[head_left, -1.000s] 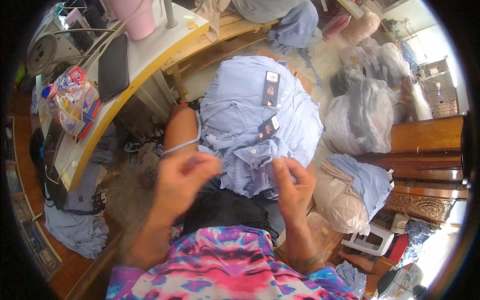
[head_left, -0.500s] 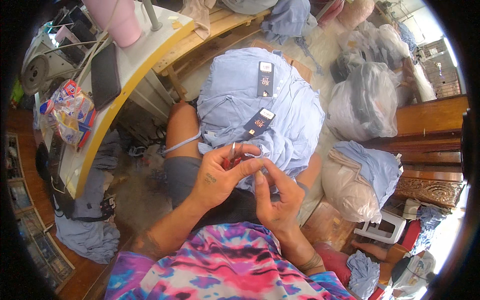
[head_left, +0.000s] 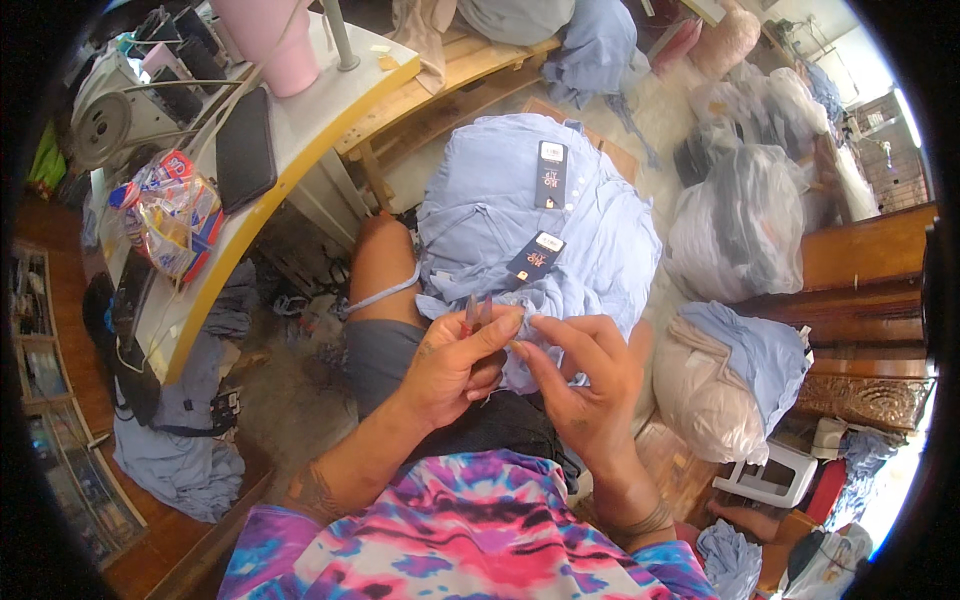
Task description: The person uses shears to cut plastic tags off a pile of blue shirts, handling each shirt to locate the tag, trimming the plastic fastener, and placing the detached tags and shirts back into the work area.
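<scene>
Light blue garments point(head_left: 600, 230) lie bundled across my lap, with two dark hang tags point(head_left: 551, 174) on top. My left hand point(head_left: 450, 365) is closed round small red-handled thread snips point(head_left: 475, 315), whose metal blades point up past my fingers. Its thumb and forefinger meet at the near edge of the cloth. Close beside them, my right hand point(head_left: 590, 385) has thumb and forefinger curled toward each other in a pinch. What lies between those fingertips is too small to make out.
On the left, a curved worktable point(head_left: 300, 150) carries a black phone point(head_left: 246, 150), a pink tumbler point(head_left: 270, 50) and a colourful plastic packet point(head_left: 172, 215). Filled plastic bags point(head_left: 735, 225) stand at the right, near a white stool point(head_left: 768, 475). More blue clothing point(head_left: 180, 465) lies on the floor.
My right hand has shifted right and its fingers have spread a little from the left hand. The snips stay in my left hand. The whole view has moved slightly.
</scene>
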Available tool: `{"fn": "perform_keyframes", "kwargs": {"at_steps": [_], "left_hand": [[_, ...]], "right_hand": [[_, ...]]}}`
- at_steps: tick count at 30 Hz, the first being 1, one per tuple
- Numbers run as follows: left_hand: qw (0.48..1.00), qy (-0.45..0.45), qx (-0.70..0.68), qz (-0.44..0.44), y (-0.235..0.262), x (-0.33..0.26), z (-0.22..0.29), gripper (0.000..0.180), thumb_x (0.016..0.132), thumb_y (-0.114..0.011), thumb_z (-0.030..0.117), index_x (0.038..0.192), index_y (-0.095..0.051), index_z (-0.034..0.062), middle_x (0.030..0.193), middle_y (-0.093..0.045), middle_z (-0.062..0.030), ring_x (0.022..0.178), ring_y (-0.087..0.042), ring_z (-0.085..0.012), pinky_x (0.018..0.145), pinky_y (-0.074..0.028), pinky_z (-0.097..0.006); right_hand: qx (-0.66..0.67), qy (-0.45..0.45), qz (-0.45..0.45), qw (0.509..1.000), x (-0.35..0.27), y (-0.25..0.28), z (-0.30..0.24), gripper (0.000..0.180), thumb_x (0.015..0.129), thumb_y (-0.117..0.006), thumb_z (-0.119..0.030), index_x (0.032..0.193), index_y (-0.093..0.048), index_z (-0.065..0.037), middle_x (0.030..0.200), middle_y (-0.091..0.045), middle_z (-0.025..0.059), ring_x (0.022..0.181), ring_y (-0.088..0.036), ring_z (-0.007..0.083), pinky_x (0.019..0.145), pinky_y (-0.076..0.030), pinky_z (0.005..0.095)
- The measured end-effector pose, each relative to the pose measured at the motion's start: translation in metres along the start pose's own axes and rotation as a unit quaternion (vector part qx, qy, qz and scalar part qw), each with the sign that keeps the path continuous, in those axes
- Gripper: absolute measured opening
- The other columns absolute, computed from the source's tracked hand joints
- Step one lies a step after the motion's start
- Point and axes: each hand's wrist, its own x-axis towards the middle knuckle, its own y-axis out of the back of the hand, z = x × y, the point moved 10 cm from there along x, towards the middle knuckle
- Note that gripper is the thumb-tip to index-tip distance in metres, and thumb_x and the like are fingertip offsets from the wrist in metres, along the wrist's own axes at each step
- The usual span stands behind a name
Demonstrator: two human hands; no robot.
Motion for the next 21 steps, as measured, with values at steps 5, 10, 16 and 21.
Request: {"fn": "perform_keyframes", "kwargs": {"at_steps": [5, 10, 16, 21], "left_hand": [[0.999, 0.009, -0.037, -0.017, -0.001, -0.003, -0.003, 0.018, 0.103, -0.067, 0.025, 0.111, -0.07, 0.009, 0.07, -0.057, 0.0057, 0.043, -0.038, -0.002, 0.039, -0.029, -0.02], [1.0, -0.001, -0.005, -0.03, 0.0, -0.005, 0.001, 0.017, 0.104, -0.066, 0.026, 0.106, -0.071, 0.0099, 0.07, -0.056, 0.0066, 0.044, -0.038, -0.0018, 0.039, -0.029, -0.02], [0.995, -0.034, 0.081, -0.055, 0.002, -0.004, 0.013, 0.019, 0.103, -0.068, 0.026, 0.107, -0.073, 0.0077, 0.068, -0.055, 0.0068, 0.045, -0.04, -0.002, 0.039, -0.029, -0.021], [0.969, -0.087, 0.229, -0.033, -0.008, -0.018, 0.04, 0.021, 0.103, -0.069, 0.023, 0.106, -0.073, 0.003, 0.076, -0.059, 0.0067, 0.06, -0.047, 0.0004, 0.051, -0.036, -0.019]], "right_hand": [[0.033, 0.012, -0.025, 0.999, 0.009, -0.005, 0.0, 0.026, 0.082, -0.086, -0.01, 0.107, -0.079, -0.007, 0.085, -0.066, 0.0051, 0.059, -0.058, 0.0103, 0.052, -0.046, 0.0252], [0.146, -0.078, -0.068, 0.984, 0.011, -0.017, 0.018, 0.02, 0.086, -0.083, -0.008, 0.106, -0.08, -0.006, 0.086, -0.066, 0.003, 0.066, -0.057, 0.0062, 0.057, -0.043, 0.0223], [0.308, -0.184, -0.122, 0.925, 0.015, -0.029, 0.039, 0.012, 0.093, -0.078, -0.007, 0.102, -0.079, 0.0, 0.091, -0.068, 0.0034, 0.077, -0.059, 0.0072, 0.067, -0.046, 0.023], [0.329, -0.212, -0.189, 0.901, 0.019, -0.037, 0.039, 0.014, 0.096, -0.075, -0.01, 0.101, -0.076, 0.004, 0.092, -0.069, 0.0044, 0.078, -0.06, 0.0079, 0.069, -0.047, 0.0236]]}}
